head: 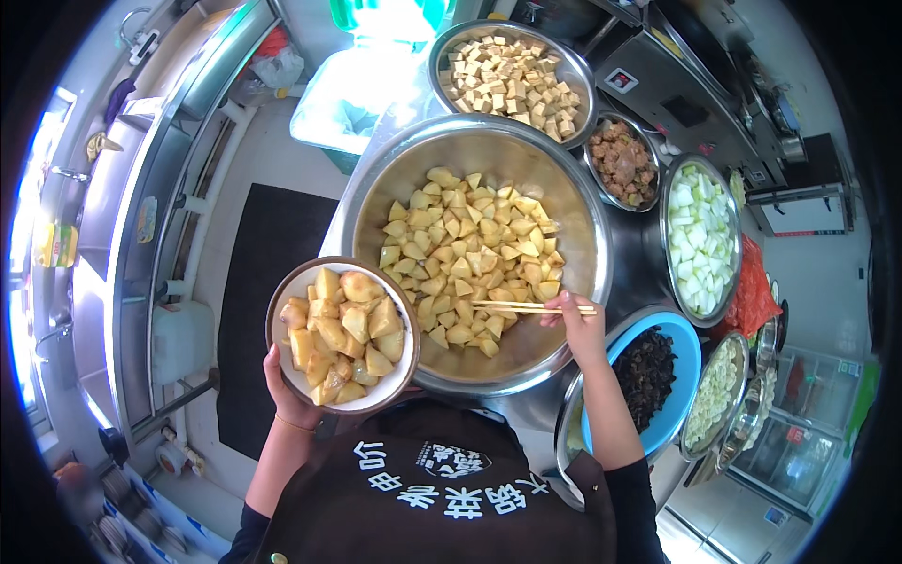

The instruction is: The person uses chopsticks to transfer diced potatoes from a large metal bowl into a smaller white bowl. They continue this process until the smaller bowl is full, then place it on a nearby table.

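Observation:
My left hand (292,398) holds a brown-rimmed white bowl (276,310) by its lower left side. The bowl is heaped with potato chunks (345,335). A pair of wooden chopsticks (518,307) is gripped in my right hand (578,324), over the right part of a large stainless-steel basin (486,137). Their tips point left and reach the potato chunks (472,240) lying in the basin; no piece is plainly pinched between them. The held bowl overlaps the basin's lower left rim in view.
Behind the basin stands a bowl of tofu cubes (514,81). To the right are bowls of raw meat pieces (622,158), pale green vegetable chunks (699,240) and dark fungus (645,370), plus a red plastic bag (750,289). A lined bin (331,106) stands back left.

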A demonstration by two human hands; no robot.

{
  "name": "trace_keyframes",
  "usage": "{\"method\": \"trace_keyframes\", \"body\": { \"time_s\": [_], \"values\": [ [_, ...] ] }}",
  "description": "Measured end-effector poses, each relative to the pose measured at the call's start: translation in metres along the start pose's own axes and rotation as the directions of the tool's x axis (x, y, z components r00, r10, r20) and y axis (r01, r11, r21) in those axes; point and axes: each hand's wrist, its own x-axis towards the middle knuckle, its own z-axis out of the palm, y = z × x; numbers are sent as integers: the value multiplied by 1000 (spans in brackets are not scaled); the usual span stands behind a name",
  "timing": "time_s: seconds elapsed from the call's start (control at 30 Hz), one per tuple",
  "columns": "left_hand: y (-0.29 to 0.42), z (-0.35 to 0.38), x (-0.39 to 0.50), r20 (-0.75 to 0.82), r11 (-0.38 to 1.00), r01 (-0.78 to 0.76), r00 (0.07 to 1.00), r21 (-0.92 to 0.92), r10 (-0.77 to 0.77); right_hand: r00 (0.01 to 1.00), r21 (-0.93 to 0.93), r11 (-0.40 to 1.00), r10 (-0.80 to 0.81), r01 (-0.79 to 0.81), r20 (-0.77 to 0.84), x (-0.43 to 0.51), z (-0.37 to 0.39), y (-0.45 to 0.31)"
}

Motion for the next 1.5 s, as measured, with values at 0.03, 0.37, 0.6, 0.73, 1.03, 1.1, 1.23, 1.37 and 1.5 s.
{"method": "trace_keyframes", "body": {
  "time_s": [0.03, 0.37, 0.6, 0.73, 1.03, 1.1, 1.23, 1.37, 1.5],
  "values": [
    [0, 0, 1, -13, 1000, -4, 1000, 7, 4, 1000, -32, 999, 1, -1, 15, -2, 2, -2],
    [0, -2, -1, -2, 998, 28, 1000, -58, -28, 883, -374, 803, -391, 465, 258, 7, 83, -18],
    [-1, -8, 1, -31, 1000, 9, 999, -13, -10, 649, -474, 448, -452, 758, 611, 26, 96, -9],
    [0, -7, 1, -20, 999, 27, 999, -37, -28, 766, -402, 663, -453, 632, 456, 37, 98, 3],
    [-1, -2, 0, -34, 997, 42, 998, -68, -45, 994, 112, 991, -57, 68, -98, 27, 62, 13],
    [1, -4, -3, -23, 994, 67, 997, -89, -69, 973, 225, 957, -142, 182, -182, 12, 56, -4],
    [2, 3, -6, 6, 993, 47, 999, -108, -47, 919, 342, 866, -394, 364, 20, -40, 75, -66],
    [5, 9, -7, -11, 990, 49, 999, -136, -51, 666, -35, 739, -584, 673, 464, -61, 108, -107],
    [5, 11, -2, -96, 990, 56, 993, -133, -69, 707, 67, 768, -616, 636, 347, -72, 94, -118]
  ]
}}
